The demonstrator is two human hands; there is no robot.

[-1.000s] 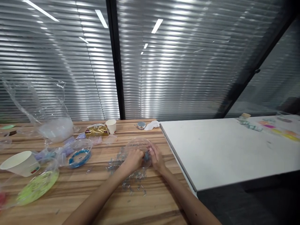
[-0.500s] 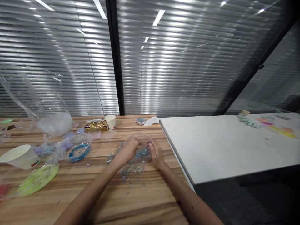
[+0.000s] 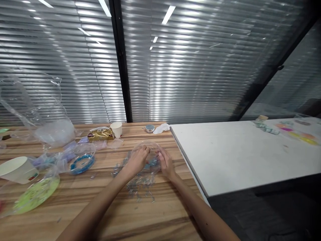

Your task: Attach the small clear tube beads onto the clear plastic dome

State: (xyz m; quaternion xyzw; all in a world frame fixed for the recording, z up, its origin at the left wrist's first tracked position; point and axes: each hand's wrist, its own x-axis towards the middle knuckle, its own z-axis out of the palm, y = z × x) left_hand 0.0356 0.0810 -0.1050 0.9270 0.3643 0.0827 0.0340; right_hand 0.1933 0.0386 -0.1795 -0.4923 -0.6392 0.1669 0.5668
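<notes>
A clear round dish with light blue pieces in it lies on the wooden table, between my hands. My left hand reaches over the dish's left side, fingers bent together; whatever they pinch is too small to make out. At the right rim, my right hand has its fingers pressed together and curved toward the dish's middle, and their tips are too blurred to show a held thing. Many small clear tube-like pieces are scattered on the wood left of and in front of the dish.
Left stand a dish with a blue ring, a green dish, a large paper cup and a clear plastic bag. Behind are a gold packet, a small cup, a round tin and a tissue. A white table adjoins at right.
The view has shifted slightly, so things at the left appear a little further left. My left hand's fingers have lifted slightly over the dish; my right hand is nearly unmoved.
</notes>
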